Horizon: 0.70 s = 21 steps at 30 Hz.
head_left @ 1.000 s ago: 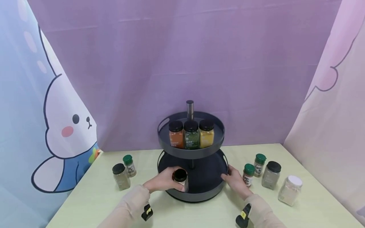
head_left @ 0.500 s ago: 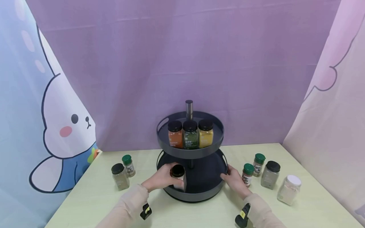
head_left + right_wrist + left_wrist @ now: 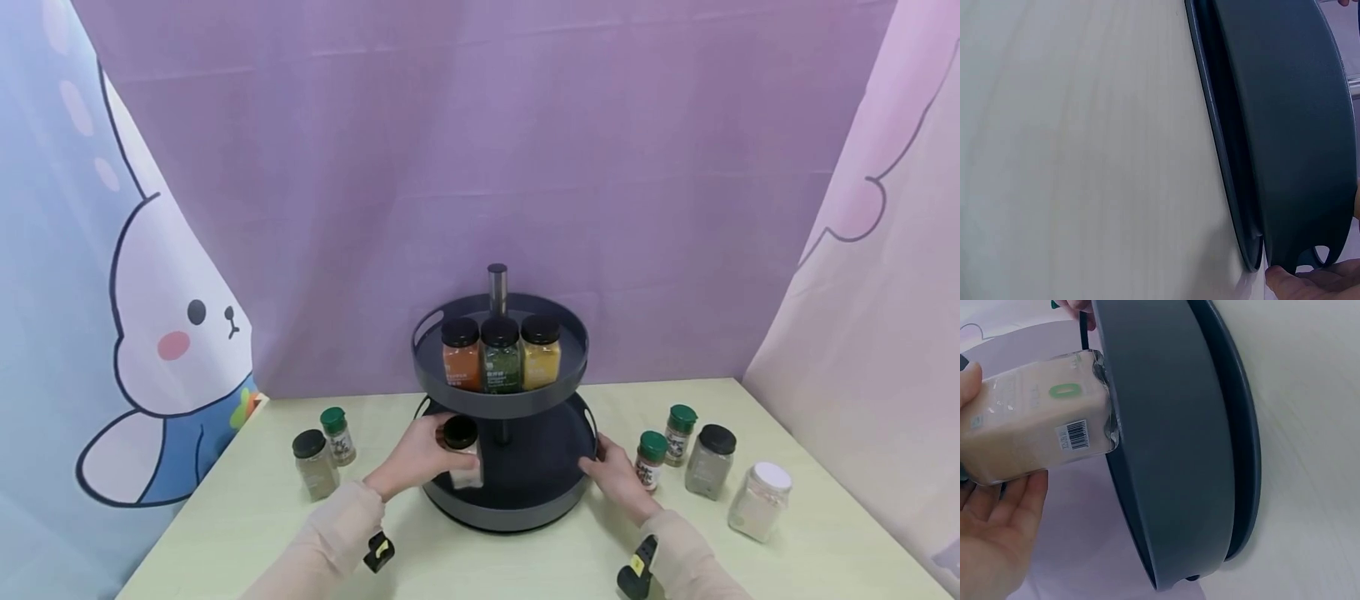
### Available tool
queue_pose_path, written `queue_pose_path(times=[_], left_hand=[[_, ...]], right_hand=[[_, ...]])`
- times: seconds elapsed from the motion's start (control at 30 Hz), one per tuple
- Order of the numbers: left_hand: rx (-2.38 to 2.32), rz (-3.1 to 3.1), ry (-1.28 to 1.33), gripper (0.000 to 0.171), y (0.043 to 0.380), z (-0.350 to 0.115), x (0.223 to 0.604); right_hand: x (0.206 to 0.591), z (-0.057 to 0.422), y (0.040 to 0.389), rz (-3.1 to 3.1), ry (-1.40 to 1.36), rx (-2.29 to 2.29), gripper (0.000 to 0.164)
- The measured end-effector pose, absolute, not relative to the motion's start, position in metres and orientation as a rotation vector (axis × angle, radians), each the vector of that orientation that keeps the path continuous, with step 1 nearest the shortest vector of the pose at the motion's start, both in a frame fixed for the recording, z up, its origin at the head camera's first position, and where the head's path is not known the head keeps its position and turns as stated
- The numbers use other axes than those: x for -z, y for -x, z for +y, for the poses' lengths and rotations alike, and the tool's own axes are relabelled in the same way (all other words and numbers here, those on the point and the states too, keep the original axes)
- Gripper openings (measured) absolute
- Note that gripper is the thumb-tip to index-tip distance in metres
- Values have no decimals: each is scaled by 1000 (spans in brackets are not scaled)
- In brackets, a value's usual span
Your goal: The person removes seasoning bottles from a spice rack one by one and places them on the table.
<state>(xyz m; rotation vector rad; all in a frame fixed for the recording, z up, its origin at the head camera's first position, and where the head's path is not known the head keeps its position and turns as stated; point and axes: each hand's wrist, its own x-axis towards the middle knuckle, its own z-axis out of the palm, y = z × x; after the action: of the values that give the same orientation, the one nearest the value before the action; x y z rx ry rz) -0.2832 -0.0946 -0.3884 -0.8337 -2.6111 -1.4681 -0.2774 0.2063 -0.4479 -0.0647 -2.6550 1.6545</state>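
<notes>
My left hand (image 3: 416,458) grips a square clear spice jar (image 3: 467,473) with a black lid, held over the left front of the lower tray (image 3: 510,518). The left wrist view shows beige powder in that jar (image 3: 1041,419), a barcode on its side, and its base right at the tray's rim. At the tray's right side my right hand (image 3: 617,479) holds the rim by the handle cut-out, thumb (image 3: 1285,284) on the outer wall. Above, the upper tray (image 3: 498,407) carries an orange jar (image 3: 462,367), a green jar (image 3: 502,367) and a yellow jar (image 3: 541,364).
On the table's left stand a black-lidded jar (image 3: 317,471) and a green-capped shaker (image 3: 339,437). To the right are two green-capped shakers (image 3: 649,467), a grey jar (image 3: 709,467) and a white-lidded jar (image 3: 759,504). A metal post (image 3: 498,290) rises through the trays.
The left hand has raised the black-lidded jar a little and shifted it left over the lower tray. My right hand has stayed at the rim.
</notes>
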Motion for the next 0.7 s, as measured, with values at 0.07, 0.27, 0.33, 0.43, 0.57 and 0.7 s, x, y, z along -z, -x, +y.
queue_pose_path(times=[0.07,0.27,0.33,0.43,0.57,0.7], left_hand=[[1493,-2600,797,43,281,-97,385],[1522,-2572,687,41,279,-104,378],[1537,-2572,651,42,278,-106,377],[1542,-2574,624,44,276,-110,374],[1473,-2572,578,44,271,-118,369],[1395,-2587,485,42,268,-132,363]], right_hand=[[449,206,278,-2657,68,-1660,62],[450,208,278,-2661,50,-1669,62],[450,208,277,-2669,53,-1660,62],[449,209,277,-2683,63,-1637,62],[449,210,278,-2699,64,-1613,62],[450,209,279,-2698,51,-1609,62]])
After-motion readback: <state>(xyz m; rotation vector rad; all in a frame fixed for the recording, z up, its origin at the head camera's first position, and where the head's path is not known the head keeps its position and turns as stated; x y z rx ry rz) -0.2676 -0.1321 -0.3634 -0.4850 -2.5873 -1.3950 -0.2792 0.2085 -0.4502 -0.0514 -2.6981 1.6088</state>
